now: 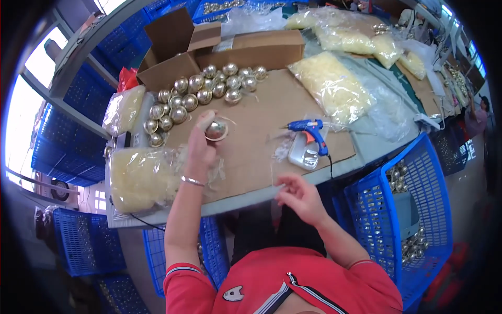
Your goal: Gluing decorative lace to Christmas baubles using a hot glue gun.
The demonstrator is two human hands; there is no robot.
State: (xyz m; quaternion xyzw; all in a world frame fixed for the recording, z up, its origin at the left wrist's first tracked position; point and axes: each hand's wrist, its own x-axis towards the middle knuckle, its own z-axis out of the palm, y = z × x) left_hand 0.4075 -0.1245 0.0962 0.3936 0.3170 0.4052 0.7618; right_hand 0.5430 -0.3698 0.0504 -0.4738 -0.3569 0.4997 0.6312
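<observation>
My left hand (200, 144) is closed around a shiny silver-gold ball ornament (215, 130), held above the cardboard with a pale thin loop at its side. Past that hand, several matching balls (204, 96) lie grouped on the cardboard sheet (251, 123). Over the table's front edge is my right hand (300, 199), its fingers loosely bent and apart, with nothing visible in them. A faint pale strand shows near its fingertips. Beyond this hand, a blue glue gun (308, 127) rests by a small white tray (303, 152), nozzle to the left.
Bags of pale yellow filling lie at the left front (141, 180) and right back (332, 86). An open cardboard box (251, 49) stands behind the balls. To the right, a blue crate (366, 220) holds more balls. The gun's black cord (331, 167) drops over the edge.
</observation>
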